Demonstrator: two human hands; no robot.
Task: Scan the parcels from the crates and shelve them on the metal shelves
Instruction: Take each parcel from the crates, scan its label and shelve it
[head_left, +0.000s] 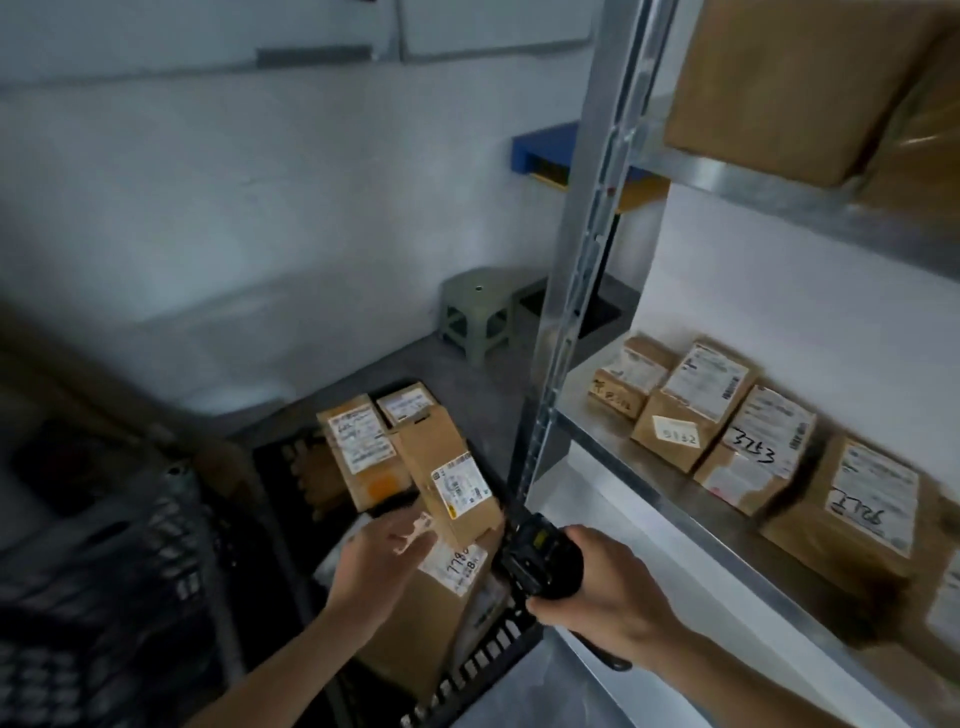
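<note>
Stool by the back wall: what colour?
Pale sage green, plain, no pattern. The stool shows in the head view, the only one, left of the shelf post.

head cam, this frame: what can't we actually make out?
- Small print on the parcel labels on the shelf: motion blur, too small, head view.
- Left hand contact with the parcel in the crate: fingertips blurred.
- Scanner screen: covered by the right hand.
- Top-shelf box: cut off by the frame edge.

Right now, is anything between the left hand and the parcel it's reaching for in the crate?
Nothing visible. The left hand hovers with relaxed fingers just left of the tilted parcel in the crate. The scanner in the right hand sits off to the parcel's right.
</note>
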